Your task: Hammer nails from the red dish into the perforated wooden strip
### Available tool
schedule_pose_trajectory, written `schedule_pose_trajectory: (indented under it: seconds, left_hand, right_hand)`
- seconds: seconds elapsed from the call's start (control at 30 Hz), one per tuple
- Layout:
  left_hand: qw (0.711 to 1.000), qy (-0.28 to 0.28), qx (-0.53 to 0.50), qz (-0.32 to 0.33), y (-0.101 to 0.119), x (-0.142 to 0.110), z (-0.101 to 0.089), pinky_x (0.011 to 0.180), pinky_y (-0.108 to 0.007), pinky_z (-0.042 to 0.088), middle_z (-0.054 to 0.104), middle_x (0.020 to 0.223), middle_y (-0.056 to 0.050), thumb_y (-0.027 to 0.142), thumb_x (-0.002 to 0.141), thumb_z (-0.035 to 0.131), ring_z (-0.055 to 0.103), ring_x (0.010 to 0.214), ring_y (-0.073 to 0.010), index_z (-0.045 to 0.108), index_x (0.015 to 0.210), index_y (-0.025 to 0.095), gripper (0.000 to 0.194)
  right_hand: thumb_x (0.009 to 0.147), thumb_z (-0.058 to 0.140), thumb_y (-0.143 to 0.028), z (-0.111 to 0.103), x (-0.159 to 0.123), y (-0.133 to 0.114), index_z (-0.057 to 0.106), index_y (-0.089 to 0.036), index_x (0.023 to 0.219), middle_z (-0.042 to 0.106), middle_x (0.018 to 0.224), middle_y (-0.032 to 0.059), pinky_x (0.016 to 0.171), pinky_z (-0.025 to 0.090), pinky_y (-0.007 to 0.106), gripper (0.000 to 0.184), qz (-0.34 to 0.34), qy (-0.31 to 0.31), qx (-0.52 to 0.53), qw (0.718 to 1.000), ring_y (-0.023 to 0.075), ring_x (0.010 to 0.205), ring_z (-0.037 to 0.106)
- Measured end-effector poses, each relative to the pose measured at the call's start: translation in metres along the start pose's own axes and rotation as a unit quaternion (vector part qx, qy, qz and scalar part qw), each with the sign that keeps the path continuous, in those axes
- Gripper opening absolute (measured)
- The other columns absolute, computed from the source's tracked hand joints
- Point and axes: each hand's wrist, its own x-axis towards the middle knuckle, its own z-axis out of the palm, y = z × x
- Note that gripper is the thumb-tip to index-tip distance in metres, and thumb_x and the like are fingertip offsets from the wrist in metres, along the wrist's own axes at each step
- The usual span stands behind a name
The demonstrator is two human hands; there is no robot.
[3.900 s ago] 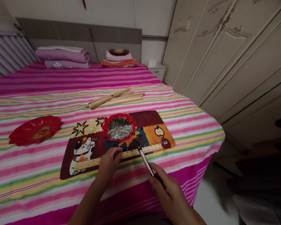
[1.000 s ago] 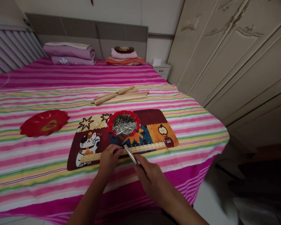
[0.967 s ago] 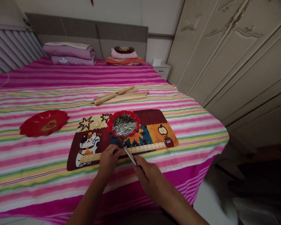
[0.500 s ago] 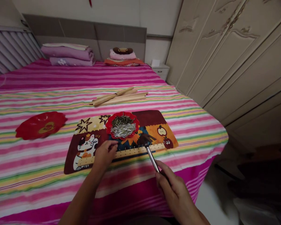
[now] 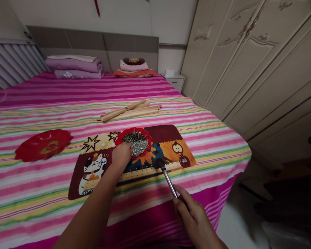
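Observation:
My left hand (image 5: 122, 155) reaches over the near left rim of a red scalloped dish (image 5: 150, 145), its fingers curled down at the nails (image 5: 140, 147). Its fingertips are partly hidden, and what they pinch, if anything, does not show. Darker nails fill the back of the dish and silvery ones the front. My right hand (image 5: 193, 214) is closed around the metal handle of a hammer (image 5: 169, 180). The hammer's dark head rests at a pale wooden strip (image 5: 134, 175) with nails standing along it. My left forearm covers part of that strip.
Under the dish and strip lies a patterned mat (image 5: 160, 133) on a striped bedspread (image 5: 204, 138). Several wooden strips (image 5: 131, 112) lie piled behind it. A red plate (image 5: 44, 145) is at left. Folded bedding (image 5: 74, 65) sits near the headboard, and wardrobes (image 5: 235, 58) stand right.
My left hand has moved up and away from the wooden strip to the nails in the dish. The hammer has stayed near the same spot on the strip. The view has tilted slightly upward.

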Motion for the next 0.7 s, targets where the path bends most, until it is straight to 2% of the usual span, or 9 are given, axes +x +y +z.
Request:
schedule_pose_trajectory:
  seconds: [0.2, 0.3, 0.43, 0.53, 0.63, 0.7]
  left_hand:
    - [0.992, 0.023, -0.126, -0.017, -0.012, -0.004, -0.003, 0.067, -0.026, 0.04, 0.069, 0.08, -0.004, 0.026, 0.076, 0.054, 0.061, 0.076, -0.0193, 0.068, 0.074, 0.023, 0.014]
    - [0.972, 0.035, -0.228, -0.036, -0.023, -0.006, -0.002, 0.068, -0.025, 0.041, 0.069, 0.074, 0.0, 0.032, 0.072, 0.058, 0.061, 0.071, -0.0169, 0.068, 0.074, 0.023, 0.014]
    - [0.93, 0.04, -0.361, -0.062, -0.037, -0.015, 0.0, 0.067, -0.026, 0.044, 0.07, 0.073, -0.001, 0.045, 0.065, 0.062, 0.061, 0.068, -0.0159, 0.069, 0.077, 0.02, 0.028]
    - [0.894, 0.031, -0.442, -0.07, -0.043, -0.03, -0.001, 0.062, -0.025, 0.045, 0.07, 0.071, -0.003, 0.054, 0.058, 0.066, 0.059, 0.065, -0.0146, 0.069, 0.078, 0.017, 0.042]
    - [0.845, 0.006, -0.523, -0.112, -0.044, -0.047, -0.006, 0.056, -0.023, 0.043, 0.068, 0.068, -0.002, 0.055, 0.048, 0.075, 0.058, 0.061, -0.0127, 0.069, 0.076, 0.016, 0.049]
    - [0.826, -0.002, -0.547, -0.133, -0.044, -0.057, -0.009, 0.054, -0.023, 0.043, 0.069, 0.069, -0.003, 0.054, 0.046, 0.078, 0.059, 0.06, -0.0125, 0.069, 0.076, 0.016, 0.049]
  right_hand:
    - [0.091, 0.042, -0.045, -0.003, 0.0, 0.001, 0.055, -0.017, 0.125, 0.053, 0.063, -0.0013, 0.05, 0.04, 0.02, 0.046, -0.011, -0.023, -0.013, 1.0, 0.012, 0.053, 0.045]
    - [0.091, 0.042, -0.045, -0.002, -0.003, 0.002, 0.056, -0.016, 0.124, 0.051, 0.06, -0.0024, 0.048, 0.039, 0.02, 0.046, -0.014, -0.017, -0.021, 1.0, 0.0116, 0.051, 0.043]
    - [0.091, 0.042, -0.045, 0.001, -0.005, 0.002, 0.055, -0.015, 0.125, 0.043, 0.056, -0.0045, 0.046, 0.035, 0.021, 0.047, -0.006, -0.006, -0.025, 1.0, 0.0113, 0.049, 0.038]
    - [0.091, 0.042, -0.044, 0.003, -0.005, 0.0, 0.056, -0.015, 0.123, 0.043, 0.058, -0.0039, 0.047, 0.036, 0.02, 0.046, -0.013, -0.016, -0.029, 0.999, 0.0115, 0.051, 0.039]
    - [0.091, 0.041, -0.044, 0.004, -0.004, -0.003, 0.057, -0.015, 0.121, 0.046, 0.06, -0.0031, 0.048, 0.037, 0.02, 0.045, -0.024, -0.03, -0.034, 0.999, 0.0116, 0.053, 0.042]
    - [0.092, 0.041, -0.044, 0.004, -0.004, -0.003, 0.056, -0.015, 0.123, 0.047, 0.059, -0.0033, 0.049, 0.038, 0.02, 0.045, -0.021, -0.036, -0.032, 0.999, 0.0115, 0.052, 0.041]
